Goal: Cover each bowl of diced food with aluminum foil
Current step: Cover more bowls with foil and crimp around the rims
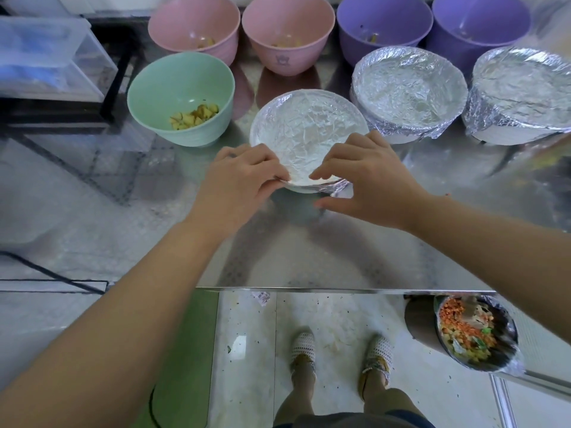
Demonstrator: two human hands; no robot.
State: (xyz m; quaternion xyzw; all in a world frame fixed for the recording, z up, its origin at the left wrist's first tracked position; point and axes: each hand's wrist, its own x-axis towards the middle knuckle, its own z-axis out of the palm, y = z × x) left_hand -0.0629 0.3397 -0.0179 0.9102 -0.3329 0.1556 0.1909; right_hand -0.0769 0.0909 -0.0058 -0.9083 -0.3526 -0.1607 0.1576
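Down low are two white shoes (302, 350) on the floor. A metal bowl (417, 319) of mixed chopped food sits low on the right. Above it is the shiny table (309, 257).

The left hand (241, 180) pinches the foil (309, 128) at the near rim of a white bowl (304, 189). The right hand (367, 177) curls its fingers over the same rim, tips on the foil. This bowl sits mid-table.

Left of it, an open green bowl (185, 134) holds yellow chunks (194, 117). Two wrapped bowls (408, 88) stand on the right. Farthest back are two pink bowls (173, 26) and two purple bowls (383, 17), all uncovered.
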